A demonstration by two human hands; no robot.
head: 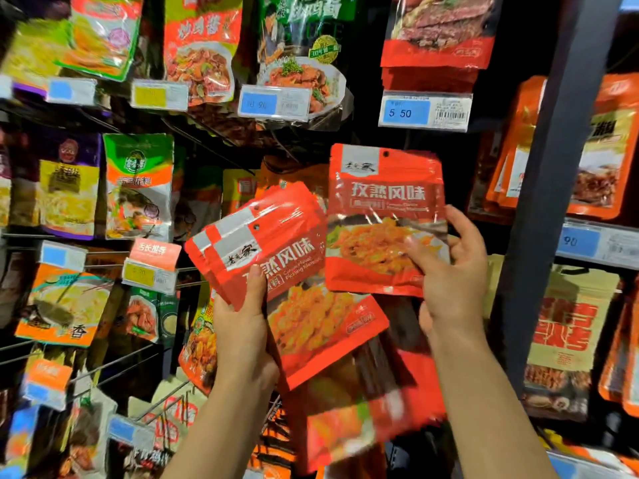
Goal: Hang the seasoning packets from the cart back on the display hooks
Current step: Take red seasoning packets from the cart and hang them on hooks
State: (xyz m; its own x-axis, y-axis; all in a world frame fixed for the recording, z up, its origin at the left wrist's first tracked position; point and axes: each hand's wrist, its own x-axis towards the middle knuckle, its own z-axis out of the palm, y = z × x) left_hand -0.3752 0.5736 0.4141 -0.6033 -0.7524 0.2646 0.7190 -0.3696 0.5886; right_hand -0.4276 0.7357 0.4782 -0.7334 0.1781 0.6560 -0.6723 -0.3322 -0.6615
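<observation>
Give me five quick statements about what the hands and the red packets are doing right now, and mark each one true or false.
1. The right hand holds a single red packet upright. True.
2. The left hand is empty. False: it grips a fanned stack of red packets, thumb on the front.
3. The single packet already hangs on a hook. False: it is held in front of the display, its punch hole at the top free.
4. The blue price tag above the single packet reads 5 50. True.
5. The stack in the left hand is held level and straight. False: it is tilted, tops leaning left.
</observation>
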